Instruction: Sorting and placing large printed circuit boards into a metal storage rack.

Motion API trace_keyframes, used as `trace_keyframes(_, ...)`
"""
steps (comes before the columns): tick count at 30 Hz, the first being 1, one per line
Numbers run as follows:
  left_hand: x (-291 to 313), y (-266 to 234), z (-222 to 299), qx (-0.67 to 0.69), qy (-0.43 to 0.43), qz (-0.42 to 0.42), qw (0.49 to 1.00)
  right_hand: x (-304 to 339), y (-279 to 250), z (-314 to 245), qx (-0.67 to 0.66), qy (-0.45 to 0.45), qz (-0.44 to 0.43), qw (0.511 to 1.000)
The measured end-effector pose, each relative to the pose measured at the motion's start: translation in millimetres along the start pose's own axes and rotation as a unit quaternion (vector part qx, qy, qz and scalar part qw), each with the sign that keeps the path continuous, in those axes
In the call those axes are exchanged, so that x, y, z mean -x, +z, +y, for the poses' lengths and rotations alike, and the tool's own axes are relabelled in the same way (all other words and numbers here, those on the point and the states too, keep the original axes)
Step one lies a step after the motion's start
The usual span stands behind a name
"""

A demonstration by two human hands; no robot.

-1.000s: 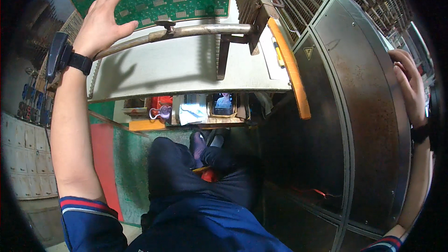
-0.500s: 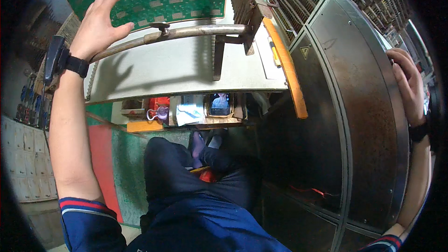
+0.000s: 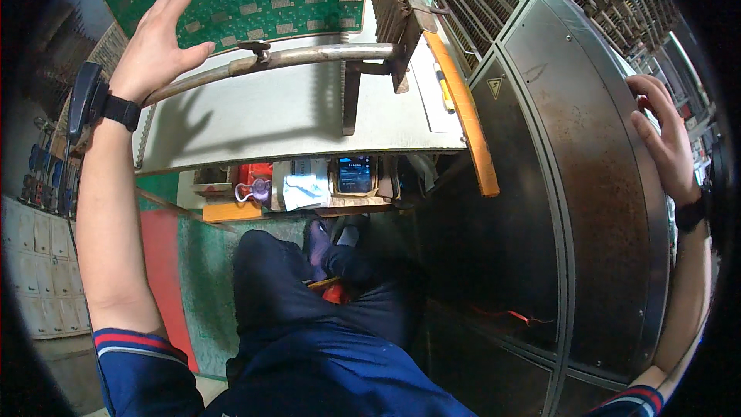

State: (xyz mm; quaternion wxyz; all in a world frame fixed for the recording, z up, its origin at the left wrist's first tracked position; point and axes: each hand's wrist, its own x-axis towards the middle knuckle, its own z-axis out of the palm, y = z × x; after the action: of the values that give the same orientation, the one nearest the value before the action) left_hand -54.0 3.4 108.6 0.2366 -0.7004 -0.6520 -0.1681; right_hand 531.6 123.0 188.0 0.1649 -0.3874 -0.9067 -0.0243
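Note:
My left hand [image 3: 158, 50] is raised at the left end of a large green circuit board panel [image 3: 270, 1], with thumb and fingers spread and nothing in them. It overlaps part of the panel; whether it touches it I cannot tell. A bent metal bar [image 3: 309, 54] with a dark knob [image 3: 256, 49] runs across the front of the panel from beside my wrist. Far to the right, my right hand [image 3: 665, 135] is by the edge of a metal cabinet [image 3: 610, 162]. Its fingers are curled, with the thumb apart from them, and nothing shows between them.
Under the white worktop [image 3: 270, 123] is a shelf holding a phone [image 3: 355, 175], a purple clip [image 3: 252, 191] and a white packet [image 3: 306, 183]. An orange strip [image 3: 467, 116] edges the right side. Toothed metal racks [image 3: 502, 8] stand behind the cabinet.
The bench and cabinet sit slightly further left in view. My right thumb has parted from the fingers at the cabinet edge. My left hand remains spread near the panel. The phone screen has changed.

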Motion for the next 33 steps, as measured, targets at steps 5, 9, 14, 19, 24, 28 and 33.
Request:
trace_keyframes(5, -0.6, 1.3, -0.8, 0.007, 0.001, -0.003, 1.0, -0.8, 0.6, 3.4, -0.009, 0.01, 0.007, 1.0)
trace_keyframes(9, 0.1, 0.4, -1.0, -0.006, -0.001, -0.009, 1.0, -0.1, -0.5, 7.3, 0.013, 0.01, 0.018, 1.0)
trace_keyframes(14, -0.7, -0.6, -2.4, -0.004, -0.002, -0.017, 1.0, -0.3, -0.1, 7.0, 0.009, 0.011, 0.016, 1.0)
trace_keyframes(19, -0.2, -1.2, -1.0, 0.003, -0.009, -0.02, 1.0, 0.1, 1.1, 6.1, 0.009, 0.007, 0.024, 1.0)
trace_keyframes(24, 0.8, -1.6, -1.9, 0.003, -0.005, -0.018, 1.0, 1.1, 2.3, 9.1, 0.003, 0.006, 0.035, 0.999)
trace_keyframes(28, -0.8, 3.7, -3.9, 0.004, 0.01, 0.003, 1.0, 0.9, -0.4, 7.2, -0.018, 0.021, 0.015, 1.0)
trace_keyframes(33, -1.0, 0.2, -6.9, 0.008, 0.013, -0.019, 1.0, -0.6, -0.8, 12.5, -0.008, 0.013, 0.005, 1.0)
